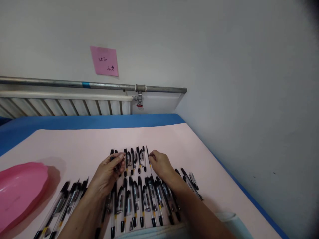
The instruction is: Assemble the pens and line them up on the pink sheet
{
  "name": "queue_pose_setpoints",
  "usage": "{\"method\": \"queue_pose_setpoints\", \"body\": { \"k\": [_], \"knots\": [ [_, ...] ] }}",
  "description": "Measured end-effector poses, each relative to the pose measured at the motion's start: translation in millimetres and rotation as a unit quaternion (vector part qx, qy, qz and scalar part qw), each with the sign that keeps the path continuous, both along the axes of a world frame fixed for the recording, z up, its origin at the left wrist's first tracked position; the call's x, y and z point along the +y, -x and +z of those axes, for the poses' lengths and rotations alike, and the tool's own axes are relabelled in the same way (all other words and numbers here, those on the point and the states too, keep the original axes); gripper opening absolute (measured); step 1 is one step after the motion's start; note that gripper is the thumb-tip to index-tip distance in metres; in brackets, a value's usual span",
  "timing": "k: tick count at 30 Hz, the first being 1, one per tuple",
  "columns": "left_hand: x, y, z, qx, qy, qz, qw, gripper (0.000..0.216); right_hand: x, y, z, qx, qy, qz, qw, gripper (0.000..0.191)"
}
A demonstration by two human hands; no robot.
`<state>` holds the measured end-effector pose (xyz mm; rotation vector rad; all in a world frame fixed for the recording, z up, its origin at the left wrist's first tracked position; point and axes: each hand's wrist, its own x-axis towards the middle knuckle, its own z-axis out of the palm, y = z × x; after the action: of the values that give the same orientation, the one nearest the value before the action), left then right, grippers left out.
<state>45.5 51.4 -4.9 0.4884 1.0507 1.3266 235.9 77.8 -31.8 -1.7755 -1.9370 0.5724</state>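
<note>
My left hand [109,170] is at the left end of the upper row of pen parts, thumb and fingers pinched together. Dark pieces show between and under its fingers, too hidden to name. At the row's right end, my right hand [160,164] has its fingers closed on a thin black pen refill [147,152]. Between the hands lie clear pen barrels [138,159] with black ends, loose black caps [129,157] and small metal tips. Closer to me, below both hands, a longer row of pen barrels [140,202], caps and tips is spread out.
A pink plastic basin [22,192] stands at the left. More pen parts [66,205] lie beside it, and a few pens [190,181] lie right of my right forearm. Beyond the pink tabletop [99,141] and its blue border are a radiator [62,106], a pipe [107,85] and the wall.
</note>
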Motion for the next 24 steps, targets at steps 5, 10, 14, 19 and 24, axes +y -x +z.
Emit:
{"method": "queue_pose_setpoints", "body": {
  "k": [5, 10, 14, 19, 24],
  "knots": [
    [-2.4, -3.1, -2.1, -0.006, 0.015, -0.018, 1.0, 0.011, 0.9, 0.0, -1.2, 0.004, -0.007, 0.016, 1.0, 0.022],
    [-3.5, -5.2, 0.4, 0.0, 0.025, -0.025, 0.999, 0.012, 2.2, 0.1, -0.7, 0.042, -0.009, 0.039, 0.998, 0.023],
    [-4.7, -7.7, 1.1, 0.015, 0.03, -0.045, 0.998, 0.016, -4.7, 2.6, 11.0, 0.084, -0.019, 0.027, 0.996, 0.023],
    [-7.2, -14.7, -5.5, 0.016, 0.008, -0.09, 0.996, 0.02, -25.7, 20.9, 32.5, 0.299, 0.093, 0.095, 0.945, 0.016],
    [-9.0, -17.7, -10.6, 0.024, -0.008, -0.118, 0.993, 0.021, -35.4, 31.7, 33.0, 0.374, 0.093, 0.08, 0.919, 0.009]
  ]
}}
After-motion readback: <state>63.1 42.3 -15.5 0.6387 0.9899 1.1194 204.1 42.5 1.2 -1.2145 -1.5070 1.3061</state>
